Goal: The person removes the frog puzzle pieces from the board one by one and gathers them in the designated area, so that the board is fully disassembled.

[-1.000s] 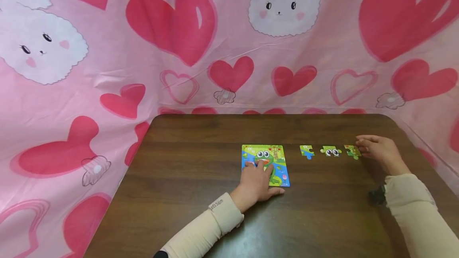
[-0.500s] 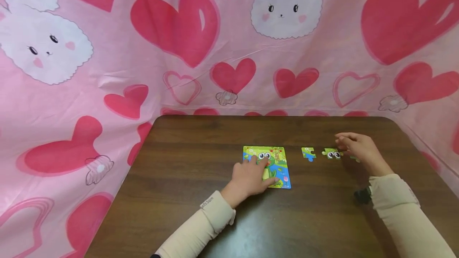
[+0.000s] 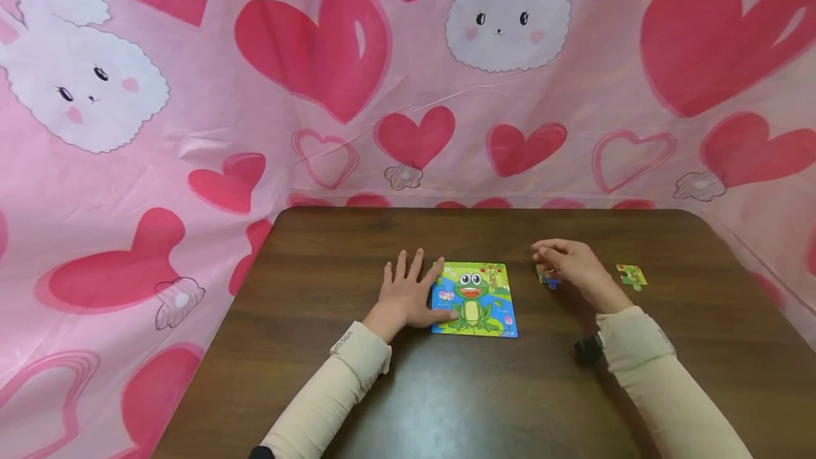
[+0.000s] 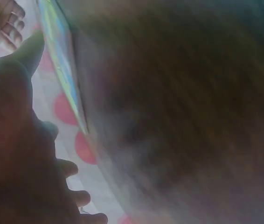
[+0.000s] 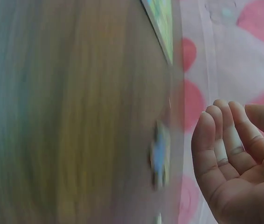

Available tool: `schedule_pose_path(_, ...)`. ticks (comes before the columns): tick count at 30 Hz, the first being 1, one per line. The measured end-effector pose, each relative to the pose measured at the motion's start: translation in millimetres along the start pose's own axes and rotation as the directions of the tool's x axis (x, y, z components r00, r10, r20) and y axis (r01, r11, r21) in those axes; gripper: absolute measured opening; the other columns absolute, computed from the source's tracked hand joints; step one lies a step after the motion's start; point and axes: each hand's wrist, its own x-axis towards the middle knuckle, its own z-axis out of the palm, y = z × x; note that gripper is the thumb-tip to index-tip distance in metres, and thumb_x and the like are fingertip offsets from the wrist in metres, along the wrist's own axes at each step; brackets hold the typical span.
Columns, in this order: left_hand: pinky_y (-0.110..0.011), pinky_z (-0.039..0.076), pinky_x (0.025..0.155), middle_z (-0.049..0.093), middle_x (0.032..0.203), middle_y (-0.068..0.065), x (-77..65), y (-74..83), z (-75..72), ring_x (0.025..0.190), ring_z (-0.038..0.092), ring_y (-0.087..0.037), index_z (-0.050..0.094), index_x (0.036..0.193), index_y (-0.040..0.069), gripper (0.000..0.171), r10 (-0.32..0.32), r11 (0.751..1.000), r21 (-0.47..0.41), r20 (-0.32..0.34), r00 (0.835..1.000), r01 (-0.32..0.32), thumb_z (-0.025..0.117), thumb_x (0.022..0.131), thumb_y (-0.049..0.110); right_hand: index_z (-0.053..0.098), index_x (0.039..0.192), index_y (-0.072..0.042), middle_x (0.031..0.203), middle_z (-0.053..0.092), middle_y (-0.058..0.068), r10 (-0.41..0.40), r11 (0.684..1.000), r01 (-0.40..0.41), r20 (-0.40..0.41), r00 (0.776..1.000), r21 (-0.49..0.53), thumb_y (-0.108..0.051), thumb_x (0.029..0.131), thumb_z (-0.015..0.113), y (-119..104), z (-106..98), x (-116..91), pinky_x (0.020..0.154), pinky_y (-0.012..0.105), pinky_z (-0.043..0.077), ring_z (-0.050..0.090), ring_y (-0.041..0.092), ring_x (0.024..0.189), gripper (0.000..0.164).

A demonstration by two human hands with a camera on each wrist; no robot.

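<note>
A square frog jigsaw puzzle [image 3: 474, 307] lies flat on the brown table, its frog picture in full view. My left hand [image 3: 404, 296] is at its left side with fingers spread; the thumb overlaps the lower left part. In the left wrist view the fingers [image 4: 71, 168] are straight beside the puzzle's edge. My right hand [image 3: 576, 268] hovers over the loose pieces, partly covering a blue and green puzzle piece [image 3: 544, 276]. Its fingers [image 5: 202, 144] curve loosely with nothing between them in the right wrist view. Another green puzzle piece [image 3: 631, 275] lies to its right.
The wooden table [image 3: 357, 246] ends at the back against a pink cloth [image 3: 465, 161] with hearts and rabbits. The same cloth hangs along the left and right sides.
My right hand has moved left over the row of pieces, hiding the piece with eyes and uncovering the right one. My left hand has slid left off the frog, fingers spreading.
</note>
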Motion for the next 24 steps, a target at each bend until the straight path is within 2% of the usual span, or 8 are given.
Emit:
schedule_pose_path(3, -0.062, 0.002, 0.125, -0.001, 0.173, -0.005, 0.4, -3.3, -0.2, 0.159, -0.006, -0.039, 0.010, 0.163, 0.041, 0.100, -0.026, 1.000, 0.018, 0.038, 0.999, 0.026, 0.054, 0.083, 0.082, 0.057, 0.138, 0.003, 0.121, 0.066, 0.021, 0.013, 0.999, -0.013, 0.030, 0.999, 0.031, -0.030, 0.107, 0.052, -7.2, 21.0, 4.0, 0.081, 0.031, 0.060, 0.066, 0.018, 0.092, 0.046)
schedule_pose_path(8, -0.063, 0.002, 0.125, 0.001, 0.173, -0.004, 0.7, -4.4, -2.3, 0.159, -0.004, -0.039, 0.016, 0.162, 0.041, 0.096, -0.032, 0.999, 0.017, 0.074, 0.997, 0.031, 0.051, 0.084, 0.083, 0.060, 0.136, 0.002, 0.115, 0.067, 0.021, 0.016, 0.998, -0.021, 0.099, 0.995, 0.051, -0.024, 0.107, 0.053, -19.7, 53.4, 8.9, 0.077, 0.030, 0.061, 0.065, 0.019, 0.087, 0.040)
schedule_pose_path(12, -0.064, 0.004, 0.124, 0.001, 0.173, -0.002, 2.7, -4.7, -3.8, 0.159, -0.001, -0.037, 0.016, 0.163, 0.037, 0.096, 0.030, 0.999, 0.010, 0.070, 0.997, -0.031, 0.053, 0.086, 0.080, 0.061, 0.135, 0.001, 0.114, 0.069, 0.020, 0.014, 0.998, -0.024, 0.164, 0.986, 0.057, -0.023, 0.106, 0.054, -29.2, 78.9, 9.6, 0.075, 0.032, 0.061, 0.066, 0.020, 0.086, 0.038)
schedule_pose_path(16, -0.063, 0.006, 0.125, 0.005, 0.173, 0.002, 6.9, -4.7, -4.2, 0.160, 0.001, -0.032, 0.015, 0.165, 0.029, 0.098, 0.109, 0.994, -0.005, 0.073, 0.991, -0.108, 0.056, 0.089, 0.074, 0.064, 0.133, -0.001, 0.113, 0.071, 0.017, 0.008, 1.000, -0.011, 0.202, 0.979, 0.014, -0.023, 0.106, 0.055, -35.6, 99.1, 9.6, 0.073, 0.033, 0.061, 0.067, 0.020, 0.084, 0.036)
schedule_pose_path(21, -0.061, 0.006, 0.125, 0.009, 0.173, 0.004, 9.0, -3.9, -4.9, 0.160, 0.003, -0.028, 0.016, 0.165, 0.023, 0.098, 0.117, 0.993, -0.020, 0.118, 0.986, -0.115, 0.056, 0.090, 0.072, 0.068, 0.128, -0.002, 0.100, 0.072, 0.013, -0.013, 0.998, 0.030, 0.252, 0.968, -0.062, -0.023, 0.106, 0.055, -39.7, 114.8, 11.3, 0.071, 0.034, 0.060, 0.067, 0.018, 0.080, 0.033)
schedule_pose_path(24, -0.061, 0.007, 0.126, 0.009, 0.173, 0.004, 9.2, -3.5, -5.1, 0.160, 0.003, -0.028, 0.014, 0.165, 0.023, 0.098, 0.112, 0.993, -0.041, 0.125, 0.986, -0.108, 0.057, 0.091, 0.071, 0.069, 0.125, -0.002, 0.092, 0.072, 0.012, -0.010, 0.996, 0.033, 0.254, 0.967, -0.087, -0.022, 0.106, 0.054, -41.0, 117.9, 12.6, 0.070, 0.034, 0.060, 0.066, 0.018, 0.078, 0.031)
